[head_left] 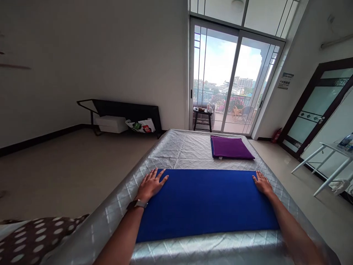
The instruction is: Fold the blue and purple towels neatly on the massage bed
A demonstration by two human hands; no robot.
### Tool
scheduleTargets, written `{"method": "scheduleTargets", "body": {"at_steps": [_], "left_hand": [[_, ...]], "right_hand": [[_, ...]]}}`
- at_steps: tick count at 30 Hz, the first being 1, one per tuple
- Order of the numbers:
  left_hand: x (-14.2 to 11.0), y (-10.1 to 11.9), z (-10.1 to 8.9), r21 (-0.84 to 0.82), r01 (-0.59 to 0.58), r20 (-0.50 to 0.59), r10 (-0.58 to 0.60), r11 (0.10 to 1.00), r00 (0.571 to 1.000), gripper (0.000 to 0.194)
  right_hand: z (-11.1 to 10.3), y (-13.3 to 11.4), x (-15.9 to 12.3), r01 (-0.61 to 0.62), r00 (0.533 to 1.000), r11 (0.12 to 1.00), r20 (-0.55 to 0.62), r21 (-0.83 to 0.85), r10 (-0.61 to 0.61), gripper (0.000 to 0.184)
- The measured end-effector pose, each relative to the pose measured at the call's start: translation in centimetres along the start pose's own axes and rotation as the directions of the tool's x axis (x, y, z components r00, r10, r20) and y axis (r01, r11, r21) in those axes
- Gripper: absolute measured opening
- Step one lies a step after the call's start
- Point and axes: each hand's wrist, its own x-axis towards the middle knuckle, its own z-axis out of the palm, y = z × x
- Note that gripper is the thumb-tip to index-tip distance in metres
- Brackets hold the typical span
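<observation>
A blue cloth (209,202) lies flat in a wide rectangle across the silver quilted table cover (176,147). My left hand (151,183) rests with fingers spread on the cloth's far left corner; a watch is on that wrist. At the far right corner, my right hand (262,183) lies flat with its fingers stretched out. Neither hand grips anything. Beyond the blue cloth sits a folded purple cloth (232,148) with a blue underside showing at its left edge.
Brown polka-dot fabric (35,239) is at the lower left. A black bench (127,112) with a white box (111,124) under it stands by the wall. Sliding glass doors (234,81) are behind, and a white side table (336,149) is at the right.
</observation>
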Motion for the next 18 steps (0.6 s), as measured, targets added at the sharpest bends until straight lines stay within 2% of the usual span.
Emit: {"method": "scheduleTargets", "body": {"at_steps": [2, 6, 9, 12, 15, 17, 18], "left_hand": [[0.1, 0.0, 0.2, 0.001, 0.011, -0.002, -0.011, 1.0, 1.0, 0.07], [0.5, 0.0, 0.1, 0.008, 0.038, 0.023, -0.039, 0.999, 0.999, 0.074], [0.6, 0.2, -0.8, 0.023, 0.064, 0.062, -0.065, 0.998, 0.996, 0.078], [0.7, 1.2, -2.3, 0.024, 0.03, 0.016, -0.03, 0.999, 0.999, 0.078], [0.6, 4.7, -3.5, 0.034, 0.005, -0.014, -0.004, 0.999, 1.0, 0.075], [0.1, 8.9, -3.5, 0.039, -0.069, -0.013, 0.07, 0.997, 0.997, 0.07], [-0.3, 11.5, -3.2, 0.04, -0.189, -0.009, 0.189, 0.981, 0.982, 0.065]], "right_hand": [[0.4, 1.5, 0.5, -0.006, 1.0, 1.0, -0.013, 0.015, 0.006, 0.064], [1.3, 1.5, 1.0, -0.021, 0.999, 0.999, -0.03, 0.033, 0.022, 0.065], [1.4, 1.2, 1.1, -0.03, 0.999, 0.998, -0.025, 0.047, 0.031, 0.065], [1.1, 1.0, 1.0, -0.032, 0.999, 0.998, -0.016, 0.056, 0.033, 0.065], [1.0, 0.9, 0.9, -0.039, 0.999, 0.997, -0.015, 0.061, 0.04, 0.065], [1.1, 0.9, 0.8, -0.04, 0.999, 0.997, -0.021, 0.069, 0.042, 0.064], [1.2, 0.9, 0.8, -0.04, 0.999, 0.996, -0.025, 0.076, 0.042, 0.064]]}}
